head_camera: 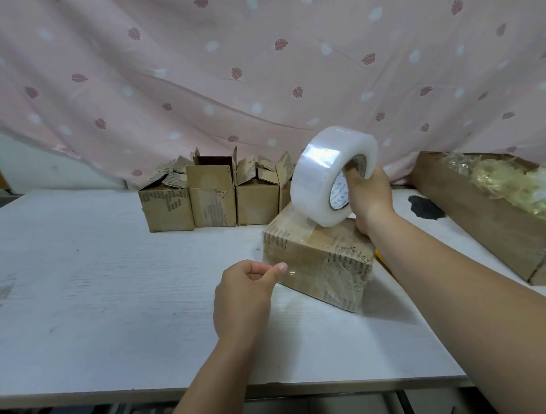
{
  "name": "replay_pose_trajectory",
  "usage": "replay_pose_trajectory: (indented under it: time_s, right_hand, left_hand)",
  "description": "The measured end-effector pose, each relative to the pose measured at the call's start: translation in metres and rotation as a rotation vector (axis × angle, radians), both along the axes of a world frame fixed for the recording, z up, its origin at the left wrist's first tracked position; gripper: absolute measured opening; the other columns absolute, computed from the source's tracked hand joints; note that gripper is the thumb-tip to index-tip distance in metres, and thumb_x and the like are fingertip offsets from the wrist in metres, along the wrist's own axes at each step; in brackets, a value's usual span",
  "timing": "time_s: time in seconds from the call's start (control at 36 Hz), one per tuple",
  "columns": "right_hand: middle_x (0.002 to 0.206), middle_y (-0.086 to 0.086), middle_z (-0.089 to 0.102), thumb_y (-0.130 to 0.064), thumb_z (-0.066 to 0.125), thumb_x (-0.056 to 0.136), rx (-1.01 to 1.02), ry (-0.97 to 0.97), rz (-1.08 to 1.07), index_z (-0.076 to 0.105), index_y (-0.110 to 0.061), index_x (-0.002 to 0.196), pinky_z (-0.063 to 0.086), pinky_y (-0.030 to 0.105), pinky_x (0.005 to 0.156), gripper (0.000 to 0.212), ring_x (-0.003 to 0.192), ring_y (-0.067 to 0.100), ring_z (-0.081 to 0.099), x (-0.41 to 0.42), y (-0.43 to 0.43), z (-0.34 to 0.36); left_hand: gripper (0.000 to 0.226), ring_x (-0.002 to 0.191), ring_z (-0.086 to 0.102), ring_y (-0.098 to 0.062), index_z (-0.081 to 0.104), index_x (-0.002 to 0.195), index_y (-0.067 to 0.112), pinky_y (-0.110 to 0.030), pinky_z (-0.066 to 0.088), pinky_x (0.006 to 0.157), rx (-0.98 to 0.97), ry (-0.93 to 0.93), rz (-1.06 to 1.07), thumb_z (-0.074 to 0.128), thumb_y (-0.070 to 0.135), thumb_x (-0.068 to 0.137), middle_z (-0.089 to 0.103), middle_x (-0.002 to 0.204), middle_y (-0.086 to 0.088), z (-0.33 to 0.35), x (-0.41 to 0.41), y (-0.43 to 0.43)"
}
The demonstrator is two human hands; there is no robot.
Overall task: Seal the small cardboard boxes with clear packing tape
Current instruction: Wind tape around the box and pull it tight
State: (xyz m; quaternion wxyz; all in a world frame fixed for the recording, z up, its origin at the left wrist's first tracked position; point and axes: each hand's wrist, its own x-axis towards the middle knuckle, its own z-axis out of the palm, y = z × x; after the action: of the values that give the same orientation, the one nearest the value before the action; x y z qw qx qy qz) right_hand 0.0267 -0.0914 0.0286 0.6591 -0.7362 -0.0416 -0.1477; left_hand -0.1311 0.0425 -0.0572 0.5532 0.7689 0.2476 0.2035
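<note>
One small cardboard box lies askew near the middle of the white table, with worn corrugated edges and clear film on its near face. The tape roll stands on edge on its top, and a strip of tape runs from it across the top toward the near left corner. The right hand grips the roll, fingers curled into the core. The left hand hangs just off that corner, thumb and forefinger pressed together on what looks like the strip's free end, the other fingers curled in. I judge the box light and rather soft, likely to slide or dent under a hard pull, so it is best steadied from above or held by its side walls. The tape is thin and sticky and may fold on itself, so it wants tension from its end; the stiff, bulky roll is best taken through the core. Left of the box, and toward the near table edge, there is room to turn it. A row of open boxes stands behind, and a long cardboard tray of crumpled film crowds the right side. A yellow object, mostly hidden, lies just beside the box.
</note>
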Motion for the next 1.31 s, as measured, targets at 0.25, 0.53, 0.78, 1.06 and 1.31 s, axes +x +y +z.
replay_pose_trajectory:
  time_s: [0.25,0.53,0.78,1.06,1.31]
  right_hand:
    - [0.103,0.005,0.068,-0.033,0.059,0.093,0.032,0.002,0.013,0.06,-0.016,0.103,0.052,0.044,0.092,0.02,0.099,0.023,0.063,0.001,-0.001,-0.001]
    - [0.106,0.003,0.067,-0.037,0.059,0.092,0.015,-0.017,-0.002,0.06,-0.012,0.113,0.05,0.036,0.087,0.032,0.101,0.02,0.061,0.005,-0.001,-0.003]
    - [0.107,0.004,0.066,-0.039,0.059,0.093,-0.009,-0.019,-0.003,0.059,-0.011,0.115,0.049,0.035,0.083,0.035,0.1,0.02,0.061,0.007,-0.001,-0.004]
    - [0.103,-0.001,0.066,-0.04,0.06,0.092,0.006,-0.014,0.015,0.059,-0.015,0.112,0.047,0.03,0.075,0.032,0.096,0.015,0.061,0.009,-0.002,-0.006]
    - [0.099,0.008,0.069,-0.036,0.071,0.086,0.078,0.197,0.15,0.06,-0.016,0.093,0.055,0.048,0.09,0.024,0.097,0.028,0.067,0.003,-0.005,0.003]
  left_hand:
    - [0.028,0.08,0.067,-0.009,0.071,0.071,0.021,-0.033,0.052,0.078,-0.012,0.074,-0.072,0.076,0.049,0.076,0.072,0.07,0.012,0.0,0.011,0.011]
    - [0.044,0.065,0.061,-0.007,0.065,0.057,0.014,-0.024,0.039,0.057,0.153,0.179,-0.135,0.073,0.052,0.078,0.063,0.051,0.014,0.011,0.014,0.017]
    - [0.067,0.098,0.049,-0.007,0.033,0.143,0.024,-0.018,0.038,0.077,0.482,-0.039,-0.071,0.064,0.009,0.086,0.035,0.137,-0.002,0.009,-0.001,0.004]
    - [0.078,0.14,-0.028,-0.008,-0.026,0.139,0.024,-0.03,-0.006,0.12,0.966,-0.13,-0.319,0.018,0.064,0.088,-0.028,0.15,0.01,0.002,0.006,-0.018]
    - [0.078,0.134,0.043,-0.034,0.046,0.139,-0.001,-0.059,0.043,0.096,1.058,-0.114,-0.236,0.038,0.054,0.085,0.044,0.146,-0.016,0.007,0.001,-0.024]
